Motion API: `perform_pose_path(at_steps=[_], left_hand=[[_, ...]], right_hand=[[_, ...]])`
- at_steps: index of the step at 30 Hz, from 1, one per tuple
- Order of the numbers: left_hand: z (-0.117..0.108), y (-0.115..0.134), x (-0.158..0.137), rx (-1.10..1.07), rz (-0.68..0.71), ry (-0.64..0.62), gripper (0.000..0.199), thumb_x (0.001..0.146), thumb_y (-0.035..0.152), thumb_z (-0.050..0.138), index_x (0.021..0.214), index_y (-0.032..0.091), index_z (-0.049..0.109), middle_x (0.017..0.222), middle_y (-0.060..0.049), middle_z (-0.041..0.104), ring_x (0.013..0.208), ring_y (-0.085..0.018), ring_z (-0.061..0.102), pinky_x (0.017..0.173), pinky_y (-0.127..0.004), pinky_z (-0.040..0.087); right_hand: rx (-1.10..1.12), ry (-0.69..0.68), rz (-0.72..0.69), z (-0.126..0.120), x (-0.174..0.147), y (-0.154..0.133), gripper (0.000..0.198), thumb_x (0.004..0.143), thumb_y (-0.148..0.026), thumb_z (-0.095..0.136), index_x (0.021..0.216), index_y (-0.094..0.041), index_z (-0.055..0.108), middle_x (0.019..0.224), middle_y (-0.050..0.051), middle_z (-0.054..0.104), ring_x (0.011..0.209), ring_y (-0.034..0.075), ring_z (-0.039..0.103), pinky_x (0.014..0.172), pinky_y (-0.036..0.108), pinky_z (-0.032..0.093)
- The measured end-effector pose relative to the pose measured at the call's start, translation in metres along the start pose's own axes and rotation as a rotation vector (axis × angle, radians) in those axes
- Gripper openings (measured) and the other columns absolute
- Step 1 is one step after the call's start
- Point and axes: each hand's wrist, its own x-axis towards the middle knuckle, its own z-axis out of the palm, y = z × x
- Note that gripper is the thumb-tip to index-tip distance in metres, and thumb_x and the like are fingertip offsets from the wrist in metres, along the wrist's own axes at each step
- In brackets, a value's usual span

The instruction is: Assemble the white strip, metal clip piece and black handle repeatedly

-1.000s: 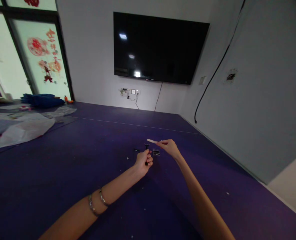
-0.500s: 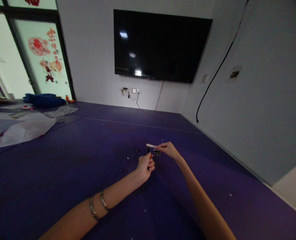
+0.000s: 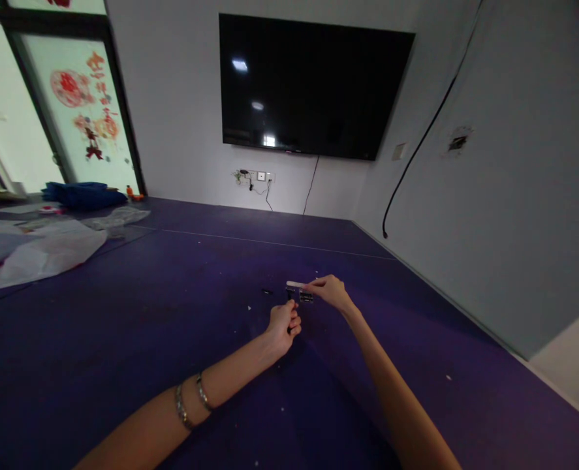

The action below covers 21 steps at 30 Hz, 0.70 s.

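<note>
From afar I'm pinching a white stick [image 3: 294, 284] in the right hand [image 3: 330, 291], its end hovering at the head of a dark tool [image 3: 290, 295], contact unclear. My left hand [image 3: 284, 323] is clamping the tool. Nearby, a small pack [image 3: 307, 297] is lying on the purple surface [image 3: 172, 352].

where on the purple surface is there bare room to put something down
Specks aside, the widest patch lies between the white sheet and left hand; another lies between the right hand and right wall. Crowded: around both hands, with white stick, dark tool, small pack and dark piece close together.
</note>
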Motion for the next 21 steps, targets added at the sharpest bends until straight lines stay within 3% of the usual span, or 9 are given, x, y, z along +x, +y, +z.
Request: perform_pose_path(at_steps=[5, 10, 14, 19, 21], left_hand=[[-0.0007, -0.0002, 0.0005, -0.004, 0.015, -0.02, 0.022, 0.089, 0.018, 0.037, 0.068, 0.015, 0.042, 0.043, 0.01, 0.026, 0.029, -0.001, 0.02, 0.033, -0.017, 0.009], [-0.0009, -0.0003, 0.0, -0.003, 0.016, -0.021, 0.022, 0.089, 0.019, 0.037, 0.068, 0.015, 0.042, 0.043, 0.01, 0.025, 0.029, -0.001, 0.02, 0.033, -0.017, 0.008], [-0.0014, 0.0002, 0.0016, -0.004, 0.025, -0.028, 0.022, 0.089, 0.02, 0.038, 0.068, 0.015, 0.042, 0.043, 0.011, 0.024, 0.029, -0.001, 0.02, 0.034, -0.017, 0.008], [-0.003, 0.0003, 0.004, -0.015, 0.02, -0.026, 0.022, 0.089, 0.021, 0.038, 0.068, 0.015, 0.041, 0.043, 0.011, 0.024, 0.029, 0.0, 0.019, 0.033, -0.016, 0.008], [-0.0033, 0.0003, 0.0041, -0.022, 0.033, -0.027, 0.021, 0.089, 0.021, 0.038, 0.069, 0.015, 0.041, 0.043, 0.011, 0.024, 0.028, 0.0, 0.019, 0.033, -0.016, 0.008]], right_hand=[[0.087, -0.129, -0.027, -0.003, -0.0011, 0.0, 0.037, 0.067, -0.049, 0.059, 0.075, -0.017, 0.074, 0.056, 0.002, 0.063, 0.055, 0.012, 0.051, 0.051, 0.023, 0.034], [0.047, -0.021, 0.002, -0.0031, -0.0003, 0.0036, 0.033, 0.067, -0.048, 0.06, 0.075, -0.02, 0.074, 0.059, 0.002, 0.065, 0.058, 0.014, 0.054, 0.053, 0.023, 0.036], [0.064, -0.107, -0.014, -0.002, 0.0008, 0.0061, 0.032, 0.066, -0.048, 0.061, 0.075, -0.02, 0.075, 0.057, 0.001, 0.064, 0.056, 0.013, 0.053, 0.052, 0.023, 0.035], [0.091, -0.033, -0.008, -0.0035, -0.0004, 0.008, 0.034, 0.068, -0.048, 0.059, 0.076, -0.019, 0.075, 0.057, 0.001, 0.064, 0.054, 0.013, 0.052, 0.05, 0.023, 0.035], [0.113, -0.077, -0.03, -0.0044, -0.0011, 0.0082, 0.036, 0.067, -0.048, 0.06, 0.076, -0.017, 0.075, 0.057, 0.002, 0.064, 0.052, 0.012, 0.051, 0.049, 0.023, 0.034]])
